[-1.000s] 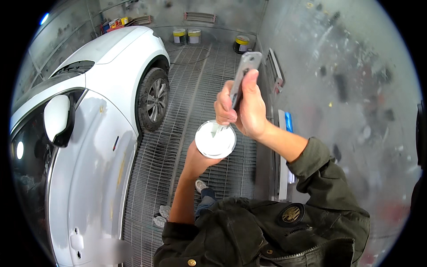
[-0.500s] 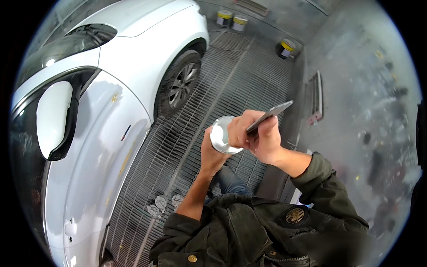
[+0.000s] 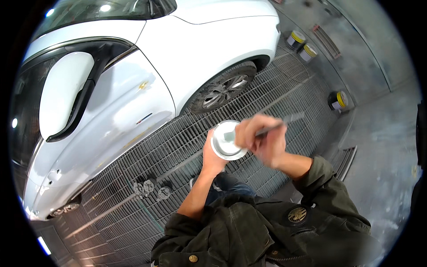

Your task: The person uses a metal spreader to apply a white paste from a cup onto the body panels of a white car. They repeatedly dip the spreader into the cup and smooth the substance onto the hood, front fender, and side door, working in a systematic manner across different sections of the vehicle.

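My left hand (image 3: 212,155) is wrapped round the side of an open round can (image 3: 229,156) with a pale rim and a whitish inside. Over the can's right edge, my right hand (image 3: 265,138) is closed on a thin, flat grey scraper-like tool (image 3: 293,117), its outer end smeared by motion. A pale flat tip (image 3: 229,136) shows inside the can, by the right fingers; whether it belongs to the same tool I cannot tell. To the left stands a white car (image 3: 213,33), its door (image 3: 120,104) dulled by grey patches and small yellow spots.
A white side mirror (image 3: 64,93) juts from the car. Underfoot lies a metal grating (image 3: 133,213) with several flattened grey pieces (image 3: 163,193) on it. Buckets with yellow bands (image 3: 338,101) stand along the far wall. On the right rises a grey wall (image 3: 382,178) with a vent (image 3: 346,162).
The view has turned, so the car reaches further right. My right hand has tilted the flat tool, and a pale tip now shows in the can. My left hand still holds the can.
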Available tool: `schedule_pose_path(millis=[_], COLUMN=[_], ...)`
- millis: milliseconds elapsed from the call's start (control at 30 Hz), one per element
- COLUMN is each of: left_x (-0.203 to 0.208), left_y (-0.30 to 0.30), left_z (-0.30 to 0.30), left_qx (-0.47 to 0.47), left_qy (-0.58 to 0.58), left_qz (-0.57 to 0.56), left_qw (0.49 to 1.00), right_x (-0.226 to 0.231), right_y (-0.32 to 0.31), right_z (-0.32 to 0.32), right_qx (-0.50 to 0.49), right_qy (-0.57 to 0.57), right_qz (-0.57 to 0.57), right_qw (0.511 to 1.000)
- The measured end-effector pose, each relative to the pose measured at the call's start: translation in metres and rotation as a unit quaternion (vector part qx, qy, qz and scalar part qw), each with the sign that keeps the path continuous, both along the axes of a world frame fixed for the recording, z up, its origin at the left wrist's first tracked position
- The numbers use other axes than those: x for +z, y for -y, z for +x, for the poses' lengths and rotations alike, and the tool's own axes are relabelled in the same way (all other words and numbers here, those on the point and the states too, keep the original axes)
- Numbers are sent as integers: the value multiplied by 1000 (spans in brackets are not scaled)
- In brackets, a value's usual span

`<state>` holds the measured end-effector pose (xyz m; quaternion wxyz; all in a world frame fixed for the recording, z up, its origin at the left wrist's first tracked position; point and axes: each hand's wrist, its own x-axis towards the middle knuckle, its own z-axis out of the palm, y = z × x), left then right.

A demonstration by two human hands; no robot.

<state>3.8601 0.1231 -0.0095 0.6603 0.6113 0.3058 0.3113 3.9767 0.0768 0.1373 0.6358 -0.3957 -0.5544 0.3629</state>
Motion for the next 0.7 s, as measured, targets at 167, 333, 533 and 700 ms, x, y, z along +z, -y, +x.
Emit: schedule_pose_path(millis=[167,333,533,700], left_x=[-32,-89,-178,-312], left_y=[-25,-71,-113,-130], left_z=[17,21,21,18], left_qx=[53,51,74,48], left_qy=[-6,1,-31,73], left_qz=[51,77,113,-33], left_qw=[997,996,990,996], right_x=[9,-53,-195,-286], right_y=[-54,-82,-124,-164], right_z=[34,27,28,36], right_qx=[49,84,60,58], right_qy=[-87,10,6,-86], right_qz=[28,-16,-28,0], right_qw=[995,996,998,995])
